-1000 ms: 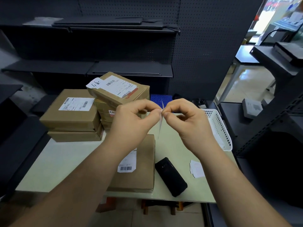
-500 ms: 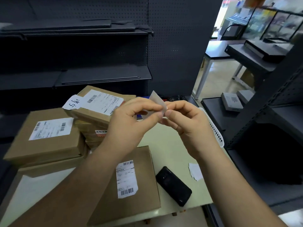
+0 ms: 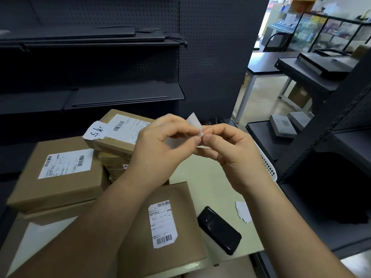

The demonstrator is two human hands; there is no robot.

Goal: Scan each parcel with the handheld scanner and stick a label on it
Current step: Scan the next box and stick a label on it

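A small white label [image 3: 194,122] is held up in mid-air over the table, pinched by my left hand [image 3: 160,145] and my right hand [image 3: 230,151] together at its lower edge. Below my forearms lies a flat brown parcel [image 3: 180,227] with a printed barcode sticker on it. To its right the black handheld scanner [image 3: 219,229] rests on the pale table [image 3: 210,181]. More brown parcels are stacked at the left [image 3: 58,177] and behind my left hand [image 3: 118,129]; the top one carries a handwritten white tag.
A few loose white labels [image 3: 243,211] lie right of the scanner. The white plastic basket [image 3: 269,167] stands at the table's right edge, mostly behind my right hand. Dark metal shelving [image 3: 120,95] fills the back, and another shelf unit [image 3: 321,149] stands to the right.
The view has swung right and closer to the table. Both hands still pinch the label, which has turned from edge-on to show more of its face above my fingers.
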